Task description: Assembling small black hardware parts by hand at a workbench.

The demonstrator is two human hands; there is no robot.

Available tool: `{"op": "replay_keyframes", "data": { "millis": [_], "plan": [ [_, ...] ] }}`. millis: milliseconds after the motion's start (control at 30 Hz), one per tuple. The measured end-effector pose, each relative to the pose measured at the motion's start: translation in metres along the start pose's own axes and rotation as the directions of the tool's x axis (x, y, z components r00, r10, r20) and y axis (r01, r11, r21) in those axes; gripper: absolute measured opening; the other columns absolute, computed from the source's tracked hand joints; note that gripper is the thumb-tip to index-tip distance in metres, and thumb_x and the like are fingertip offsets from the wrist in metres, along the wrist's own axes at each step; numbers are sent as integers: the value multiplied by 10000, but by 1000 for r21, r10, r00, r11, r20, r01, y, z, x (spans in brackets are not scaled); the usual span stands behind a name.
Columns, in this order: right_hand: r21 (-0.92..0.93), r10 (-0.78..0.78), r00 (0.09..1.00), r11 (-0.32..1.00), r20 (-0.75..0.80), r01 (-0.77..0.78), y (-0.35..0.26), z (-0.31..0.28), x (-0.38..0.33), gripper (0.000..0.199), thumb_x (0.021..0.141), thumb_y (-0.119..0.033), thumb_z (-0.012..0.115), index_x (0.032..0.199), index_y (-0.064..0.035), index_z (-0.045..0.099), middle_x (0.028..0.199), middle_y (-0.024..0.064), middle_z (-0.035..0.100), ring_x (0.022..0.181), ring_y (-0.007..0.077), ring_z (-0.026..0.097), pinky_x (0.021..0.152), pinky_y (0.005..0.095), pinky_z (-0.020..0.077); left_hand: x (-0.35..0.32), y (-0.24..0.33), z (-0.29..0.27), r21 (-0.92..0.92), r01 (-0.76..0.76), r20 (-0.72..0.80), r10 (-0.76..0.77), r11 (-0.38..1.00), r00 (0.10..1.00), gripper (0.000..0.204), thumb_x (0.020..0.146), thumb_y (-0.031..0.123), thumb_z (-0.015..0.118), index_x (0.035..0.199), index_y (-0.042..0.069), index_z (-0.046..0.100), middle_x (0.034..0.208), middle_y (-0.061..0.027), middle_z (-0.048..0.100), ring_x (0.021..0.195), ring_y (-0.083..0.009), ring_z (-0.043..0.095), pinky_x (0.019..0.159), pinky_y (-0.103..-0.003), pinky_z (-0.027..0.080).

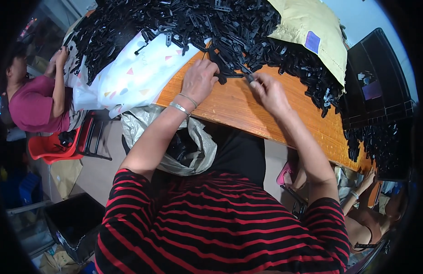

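A large heap of small, narrow black plastic parts (193, 20) covers the far side of the brown wooden table (241, 105). At the heap's near edge, my left hand (200, 80) is closed with its fingers curled down, and what it grips is hidden. Several loose black parts lie against its thumb side. My right hand (272, 95) pinches a slim dark plastic part (246, 70) between thumb and fingers, its tip pointing up and left toward the heap. The two hands are a short way apart.
A white patterned sheet (129, 75) drapes over the table's left part. An opened woven sack (204, 148) hangs below the edge by my lap. A yellowish paper bag (312, 32) rests on the heap, beside a black bin (378, 77). People sit at left (38, 100) and right (364, 223).
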State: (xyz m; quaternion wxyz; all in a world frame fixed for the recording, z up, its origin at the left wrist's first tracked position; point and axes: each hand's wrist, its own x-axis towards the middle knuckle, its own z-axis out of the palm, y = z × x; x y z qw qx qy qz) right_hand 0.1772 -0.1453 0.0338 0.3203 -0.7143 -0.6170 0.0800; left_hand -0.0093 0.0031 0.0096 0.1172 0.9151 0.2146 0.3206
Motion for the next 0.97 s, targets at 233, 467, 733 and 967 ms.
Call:
{"op": "replay_keyframes", "data": {
  "millis": [233, 467, 733, 967],
  "plan": [
    [-228, -84, 995, 971, -56, 69, -21, 37, -29, 110, 877, -143, 584, 904, -37, 584, 640, 165, 603, 598, 340, 613, 546, 406, 484, -11, 8, -9, -130, 177, 81, -167, 976, 983, 247, 692, 95, 747, 852, 41, 566, 766, -80, 590, 697, -250, 575, 620, -335, 465],
    [-251, -3, 1000, 968, -18, -2, -21, 35, -26, 149, 852, -155, 610, 890, -12, 594, 955, 188, 601, 739, 380, 603, 617, 434, 489, -24, 21, -15, -766, 625, 514, -442, 149, 735, 394, 796, 184, 732, 1051, 17, 482, 696, -33, 604, 572, -71, 594, 444, -173, 436],
    [487, 230, 969, 839, 88, -243, -45, 15, -26, 147, 898, -115, 593, 972, 12, 600, 620, 33, 581, 492, 70, 533, 431, 226, 420, -4, 58, -5, -779, 623, 549, -402, 71, 733, 259, 830, 203, 698, 943, 44, 528, 709, -35, 608, 548, -73, 596, 440, -170, 455],
    [580, 427, 877, 665, 220, -470, -21, 13, -33, 136, 909, -122, 580, 929, 7, 616, 636, 42, 605, 447, 82, 519, 415, 206, 413, -1, 43, 1, -706, 672, 606, -299, 224, 737, 355, 841, 209, 682, 1109, 57, 504, 755, -21, 600, 642, -79, 630, 446, -164, 459]
  ]
}}
